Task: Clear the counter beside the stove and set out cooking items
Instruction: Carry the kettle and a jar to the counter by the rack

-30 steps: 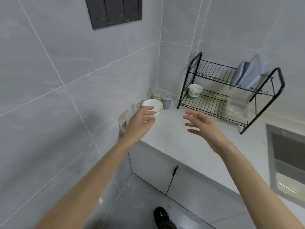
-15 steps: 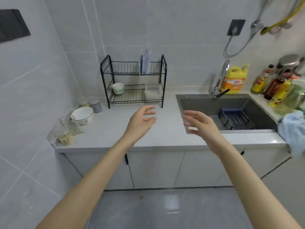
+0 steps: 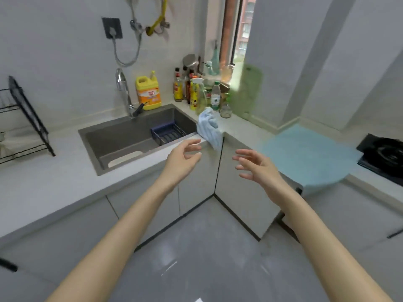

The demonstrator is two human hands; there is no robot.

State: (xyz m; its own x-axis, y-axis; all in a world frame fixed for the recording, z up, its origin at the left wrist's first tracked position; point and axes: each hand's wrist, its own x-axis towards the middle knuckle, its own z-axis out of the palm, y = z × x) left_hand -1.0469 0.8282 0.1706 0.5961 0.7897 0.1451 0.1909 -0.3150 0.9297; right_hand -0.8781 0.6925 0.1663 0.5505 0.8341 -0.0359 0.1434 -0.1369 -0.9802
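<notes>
a light blue mat covers the counter beside the black stove, just beyond the right hand; a blue cloth droops over the counter corner above the left hand; both hands hover empty, fingers loosely spread.

The bench looks smooth, pale and matt, like stone. The sink is matt grey; its tap is shiny metal. A soft striped cloth drapes the corner. The floor tiles are glossy.
</notes>
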